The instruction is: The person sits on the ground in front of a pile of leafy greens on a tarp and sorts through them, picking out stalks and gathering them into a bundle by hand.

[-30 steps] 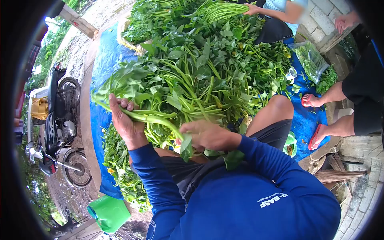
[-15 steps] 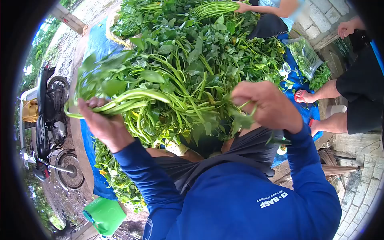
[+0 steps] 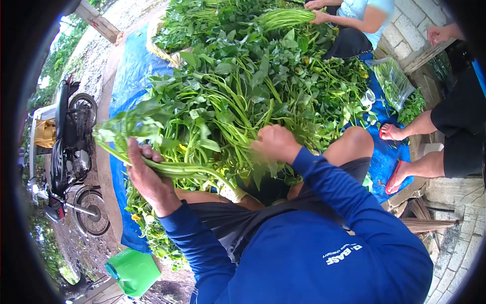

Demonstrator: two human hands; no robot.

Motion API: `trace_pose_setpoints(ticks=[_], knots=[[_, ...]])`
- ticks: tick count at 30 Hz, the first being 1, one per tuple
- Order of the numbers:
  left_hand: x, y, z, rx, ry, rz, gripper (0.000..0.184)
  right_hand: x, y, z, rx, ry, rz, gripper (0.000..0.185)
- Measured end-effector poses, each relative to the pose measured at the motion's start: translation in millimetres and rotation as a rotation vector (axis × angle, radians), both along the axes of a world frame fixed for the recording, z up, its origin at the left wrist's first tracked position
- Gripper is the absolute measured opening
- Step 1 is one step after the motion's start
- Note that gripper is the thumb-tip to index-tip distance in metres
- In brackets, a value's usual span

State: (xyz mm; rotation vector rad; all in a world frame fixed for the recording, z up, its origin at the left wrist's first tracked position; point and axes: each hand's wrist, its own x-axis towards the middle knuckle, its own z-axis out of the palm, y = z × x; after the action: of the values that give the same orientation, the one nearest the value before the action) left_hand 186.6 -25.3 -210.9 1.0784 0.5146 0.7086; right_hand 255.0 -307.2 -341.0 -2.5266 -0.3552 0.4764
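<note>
A bunch of water spinach, with long green stems and leaves, lies across my left hand. The fingers of that hand are closed around the stems, and the leafy ends point to the left. My right hand is curled closed at the near side of the big water spinach pile. Its fingertips are blurred and turned towards the stems, so what is in them is hidden.
A blue tarp lies under the pile. Across it, another person's hands hold a bundle of stems. A plastic bag of greens and a standing person's feet are at right. A green container and motorcycle are at left.
My right hand has moved left and down to the pile; the leafy piece seen at its fingers before is no longer visible there. My left hand has shifted slightly right and down with its bunch.
</note>
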Motion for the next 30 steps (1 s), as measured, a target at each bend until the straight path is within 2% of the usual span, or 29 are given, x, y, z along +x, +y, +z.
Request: trace_pose_setpoints(ticks=[3, 5, 6, 8, 9, 10, 12, 15, 18, 24, 27, 29, 30], knots=[[-15.4, 5.5, -9.4, 0.021, -0.010, -0.033, 0.025, 5.6, -0.9, -41.4, 0.138, -0.072, -0.100, 0.028], [-28.5, 9.5, -11.1, 0.018, 0.021, -0.035, 0.024, 9.4, -10.9, -20.9, 0.334, -0.026, -0.143, 0.029], [-33.4, 11.3, -12.1, 0.014, 0.037, -0.043, 0.024, 10.9, -18.3, -3.9, 0.429, -0.002, -0.172, 0.029], [-37.9, 13.8, -17.8, 0.008, 0.051, -0.056, 0.022, 21.0, -31.9, 33.5, 0.709, 0.239, -0.129, 0.023], [-38.9, 13.3, -22.5, 0.004, 0.049, -0.059, 0.022, 18.4, -35.7, 63.8, 0.745, 0.230, -0.126, 0.020], [-39.6, 12.6, -25.4, 0.001, 0.045, -0.058, 0.021, 16.7, -39.1, 88.3, 0.792, 0.166, -0.068, 0.026], [-41.0, 11.6, -30.4, -0.021, 0.020, -0.052, 0.020, 6.6, -47.1, 145.4, 0.796, 0.233, -0.144, 0.030], [-45.2, 7.0, -27.7, -0.036, 0.037, -0.067, 0.019, -4.9, -63.5, 178.9, 0.984, 0.176, -0.161, 0.040], [-47.0, -0.3, -19.8, -0.036, 0.059, -0.090, 0.019, 0.0, -78.0, 158.3, 1.119, 0.166, -0.073, 0.040], [-46.3, -11.9, -39.1, -0.043, 0.015, -0.204, 0.019, -19.4, -52.7, 123.4, 1.170, 0.193, -0.185, 0.036], [-45.7, -25.1, -41.1, -0.061, 0.002, -0.235, 0.016, -28.4, -32.5, 102.3, 1.175, 0.073, -0.112, 0.040], [-47.2, -32.4, -47.2, -0.071, 0.009, -0.295, 0.015, -38.0, -17.1, 85.7, 1.243, 0.146, -0.115, 0.041], [-46.4, -41.3, -48.1, -0.037, 0.063, -0.302, 0.021, -43.4, -9.1, 78.4, 1.283, 0.196, -0.120, 0.040]])
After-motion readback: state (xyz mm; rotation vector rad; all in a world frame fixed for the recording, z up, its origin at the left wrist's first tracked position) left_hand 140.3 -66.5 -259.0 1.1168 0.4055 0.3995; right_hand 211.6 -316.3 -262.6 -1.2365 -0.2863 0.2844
